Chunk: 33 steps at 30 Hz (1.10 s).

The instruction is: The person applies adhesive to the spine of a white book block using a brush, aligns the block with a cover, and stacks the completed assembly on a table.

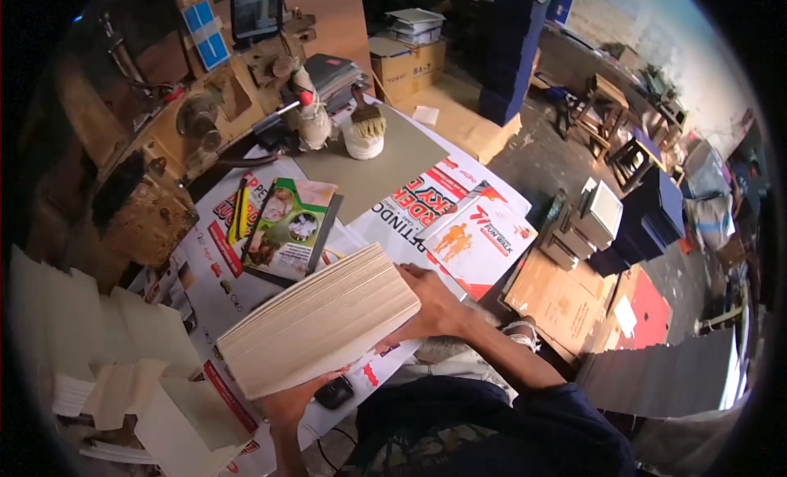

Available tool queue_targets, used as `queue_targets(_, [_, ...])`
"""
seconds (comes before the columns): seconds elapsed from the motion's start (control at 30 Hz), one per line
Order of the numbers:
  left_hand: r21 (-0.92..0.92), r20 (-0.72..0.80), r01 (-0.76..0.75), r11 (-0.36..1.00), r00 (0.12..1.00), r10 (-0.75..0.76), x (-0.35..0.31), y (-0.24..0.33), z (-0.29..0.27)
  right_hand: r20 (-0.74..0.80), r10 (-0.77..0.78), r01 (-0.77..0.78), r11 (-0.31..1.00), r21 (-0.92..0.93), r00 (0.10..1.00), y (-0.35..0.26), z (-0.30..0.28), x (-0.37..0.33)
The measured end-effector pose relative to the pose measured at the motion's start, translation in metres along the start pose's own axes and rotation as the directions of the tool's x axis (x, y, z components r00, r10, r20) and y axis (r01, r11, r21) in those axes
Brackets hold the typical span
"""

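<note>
A thick cream book block (320, 323), its many page edges facing up, is held tilted above the worktable between my two hands. My right hand (434, 303) is closed round its right end, with the fingers partly tucked behind it. At its lower left edge, my left hand (297, 397) grips from below, most of its fingers hidden by the block. Just right of the left hand lies a small black object (334, 392). Behind the block rests a booklet with a green and brown cover (293, 227), and beside it a yellow cutter knife (239, 210).
A white glue pot (363, 142) with a wide brush (367, 118) stands on a grey board (410, 161) at the back. Stacked cream paper blocks (156, 387) crowd the left. A printed white sheet (484, 239) lies right, near cardboard (557, 305) and dark blue stacks (652, 210).
</note>
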<state>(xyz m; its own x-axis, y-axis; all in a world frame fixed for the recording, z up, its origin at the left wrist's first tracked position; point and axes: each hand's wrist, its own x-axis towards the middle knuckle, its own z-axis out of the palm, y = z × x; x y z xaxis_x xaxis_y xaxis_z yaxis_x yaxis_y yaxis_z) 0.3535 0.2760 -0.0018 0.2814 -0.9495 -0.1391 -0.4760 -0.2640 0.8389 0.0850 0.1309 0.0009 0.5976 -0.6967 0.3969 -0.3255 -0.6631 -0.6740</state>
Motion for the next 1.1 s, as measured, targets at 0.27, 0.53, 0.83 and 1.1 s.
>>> queue_targets(0.27, [0.040, -0.122, -0.184, 0.982, 0.975, 0.188, -0.008, -0.035, 0.017, 0.090, 0.104, -0.099, 0.993, -0.058, 0.990, 0.015, 0.022, -0.020])
queue_targets(0.53, [-0.856, 0.109, 0.164, 0.491, 0.984, -0.137, -0.022, -0.060, 0.007, 0.124, 0.047, -0.046, 0.999, -0.005, 0.991, 0.001, 0.001, -0.004])
queue_targets(0.83, [-0.839, 0.025, 0.119, 0.531, 0.983, -0.181, -0.020, -0.066, 0.013, 0.189, 0.054, -0.055, 0.999, -0.002, 0.981, 0.009, 0.012, -0.015])
queue_targets(1.1, [-0.411, -0.068, -0.167, 0.896, 0.986, 0.153, -0.009, -0.068, 0.021, 0.429, 0.114, -0.112, 0.993, -0.029, 0.896, 0.013, -0.001, -0.003])
